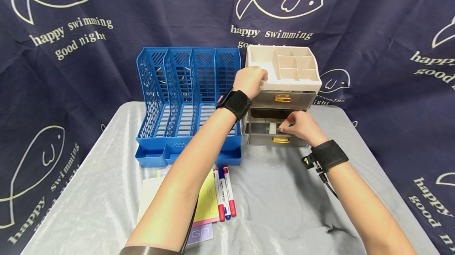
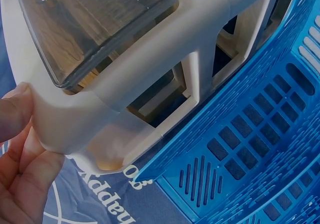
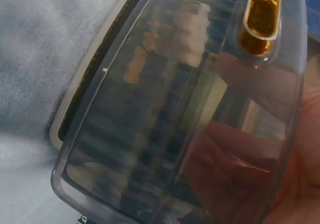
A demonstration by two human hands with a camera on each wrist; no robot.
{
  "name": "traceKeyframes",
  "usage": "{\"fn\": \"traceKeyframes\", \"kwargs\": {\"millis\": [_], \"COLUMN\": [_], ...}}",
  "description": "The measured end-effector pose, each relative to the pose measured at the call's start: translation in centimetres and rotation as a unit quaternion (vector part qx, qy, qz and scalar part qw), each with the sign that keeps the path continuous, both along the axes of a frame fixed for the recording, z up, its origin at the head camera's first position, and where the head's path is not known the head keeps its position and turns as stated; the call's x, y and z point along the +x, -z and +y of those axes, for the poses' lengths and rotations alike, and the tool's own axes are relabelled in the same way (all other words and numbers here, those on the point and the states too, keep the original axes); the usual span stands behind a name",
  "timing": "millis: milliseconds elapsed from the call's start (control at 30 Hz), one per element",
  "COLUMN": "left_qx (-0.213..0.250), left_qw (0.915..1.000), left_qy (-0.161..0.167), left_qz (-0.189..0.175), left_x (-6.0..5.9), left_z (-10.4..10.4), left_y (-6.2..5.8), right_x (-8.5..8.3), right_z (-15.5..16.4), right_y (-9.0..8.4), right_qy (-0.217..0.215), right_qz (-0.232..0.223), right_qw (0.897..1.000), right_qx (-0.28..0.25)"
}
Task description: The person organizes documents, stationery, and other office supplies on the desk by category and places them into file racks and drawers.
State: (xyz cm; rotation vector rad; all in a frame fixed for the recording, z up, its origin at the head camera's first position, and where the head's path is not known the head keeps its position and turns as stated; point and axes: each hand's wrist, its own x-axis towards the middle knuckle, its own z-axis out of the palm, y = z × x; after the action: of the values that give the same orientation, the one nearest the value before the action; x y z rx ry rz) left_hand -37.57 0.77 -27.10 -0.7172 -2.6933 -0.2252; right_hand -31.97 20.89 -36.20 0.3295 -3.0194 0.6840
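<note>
Left hand [image 1: 250,81] gripping the top left corner of the beige drawer organizer [image 1: 296,69], on the surface [image 1: 284,203] beside the blue file rack [image 1: 188,101]. Right hand [image 1: 300,125] inside the pulled-out lower drawer [image 1: 259,132], fingers curled around its front wall.

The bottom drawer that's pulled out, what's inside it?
Inside the open drawer a small pale block shows, beside the right hand reaching in. That hand covers the right part, and the smoky front blurs the rest.
</note>
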Motion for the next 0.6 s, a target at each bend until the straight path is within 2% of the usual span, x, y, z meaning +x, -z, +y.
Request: {"fn": "traceKeyframes", "kwargs": {"millis": [233,600], "left_qx": [-0.002,-0.012], "left_qw": [1.0000,0.9999], "left_qy": [0.003,-0.005], "left_qz": [-0.002,-0.005], "left_x": [-0.11,-0.20], "left_z": [0.13,0.03], "left_y": [0.14,0.07], "right_x": [-0.44,-0.89], "right_z": [-0.16,-0.50], "right_y": [0.43,0.74], "right_qy": [-0.012,-0.028], "right_qz": [-0.006,-0.012], "right_qw": [1.000,0.999], "right_qx": [0.018,0.020]}}
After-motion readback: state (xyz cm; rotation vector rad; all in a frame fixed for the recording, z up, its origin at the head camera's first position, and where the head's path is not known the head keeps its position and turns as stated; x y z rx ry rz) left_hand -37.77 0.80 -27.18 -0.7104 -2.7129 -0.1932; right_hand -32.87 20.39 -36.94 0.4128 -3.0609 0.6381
